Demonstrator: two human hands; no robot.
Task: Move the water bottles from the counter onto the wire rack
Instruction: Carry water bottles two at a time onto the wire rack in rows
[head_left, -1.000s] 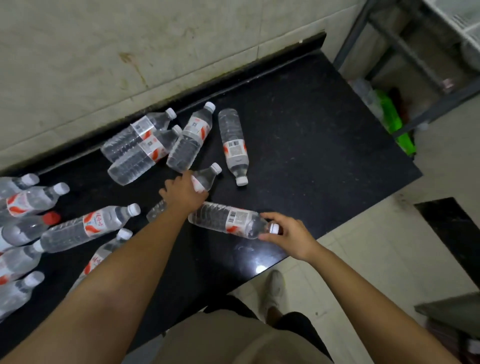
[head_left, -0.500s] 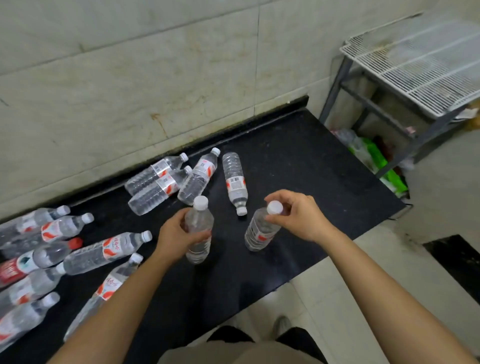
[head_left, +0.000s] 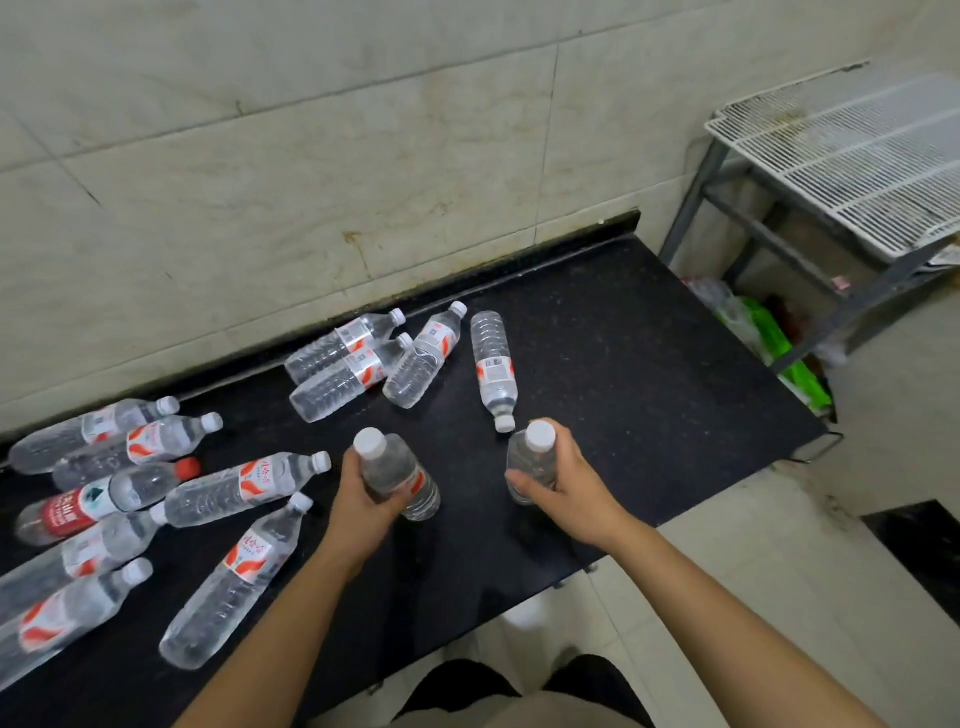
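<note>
A left cluster (head_left: 244, 488) of seven clear, ribbed plastic bottles lies on the black speckled bench (head_left: 623, 338). Six have white caps, and the red-capped bottle (head_left: 104, 499) has a red label. The white labels show red-orange swirls, their script too small to read. A middle cluster (head_left: 348, 376) of four lies near the tiled wall, and on one of them, the barcode bottle (head_left: 493, 369), a barcode shows. The left hand (head_left: 363, 499) wraps its fingers round the tilted left-held bottle (head_left: 397, 478). The right hand (head_left: 561, 483) grips the right-held bottle (head_left: 530, 462) below its cap. The white wire rack (head_left: 852, 156) stands on a grey metal frame at the right.
</note>
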